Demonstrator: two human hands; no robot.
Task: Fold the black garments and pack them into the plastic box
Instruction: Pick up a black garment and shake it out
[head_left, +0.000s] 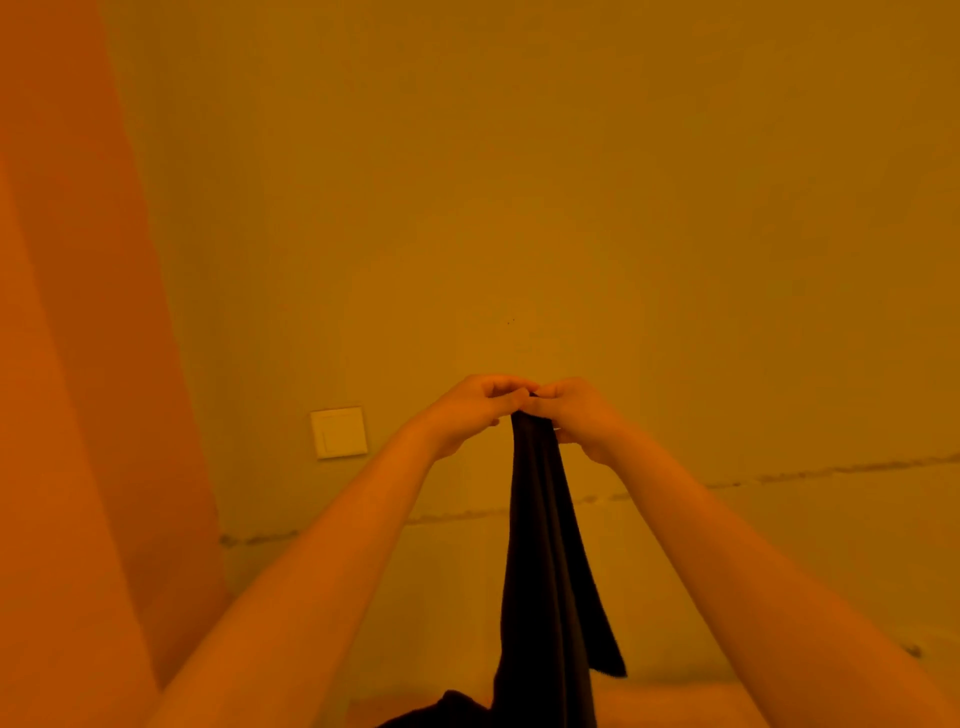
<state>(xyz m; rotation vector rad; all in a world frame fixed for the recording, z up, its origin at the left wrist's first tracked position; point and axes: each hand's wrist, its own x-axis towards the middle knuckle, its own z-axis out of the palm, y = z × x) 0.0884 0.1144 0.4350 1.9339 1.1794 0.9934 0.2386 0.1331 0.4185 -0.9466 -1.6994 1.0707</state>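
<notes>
A: Black soft-cloth garment (545, 545) hangs straight down from both hands, held up at arm's length in front of the wall. Lower end drops out of frame; one loose flap ends below the right forearm.

B: Grip?

A: Left hand (470, 413) and right hand (574, 415) are touching each other, fingers curled tight, both pinching the same top edge of the cloth. No gap between the hands.

B: So the step is finding corners or the hem?

A: Likely. To do it well, I'd slide the hands apart along that top edge until the cloth is taut and flat, then let it hang square before the first fold. Bunched like this, it'd fold crooked.

B: Box?

A: Plastic box not in view. More dark cloth (441, 712) sits below the left forearm at the frame edge. Square wall switch plate (338, 432) is left of the left hand.
</notes>
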